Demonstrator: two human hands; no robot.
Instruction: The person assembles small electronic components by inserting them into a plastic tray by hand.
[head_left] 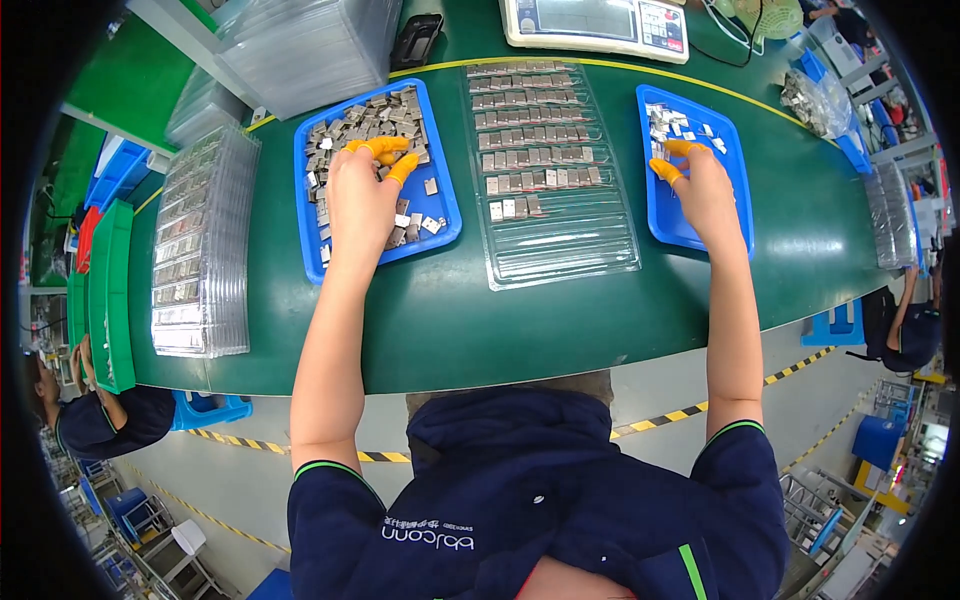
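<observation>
- The left hand [362, 200] reached into the left blue tray [440, 225], fingertips touching the small metal pieces [370, 118]; whether it gripped one, I cannot tell.
- The right hand [705, 190] picked among the pieces in the right blue tray [735, 150]; its grip was also unclear.
- Between them on the green bench [500, 330] lay the clear slotted tray [550, 170], partly filled; picking seemed in progress, and placement would need exact alignment.

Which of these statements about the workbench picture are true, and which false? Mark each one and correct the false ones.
1. Both hands reach into blue trays. True: the left hand is in the left blue tray, the right hand in the right blue tray.
2. The fingertips are bare. False: orange finger cots cover them.
3. A clear slotted tray lies between the blue trays. True.
4. The clear slotted tray is completely filled. False: its near rows are empty.
</observation>
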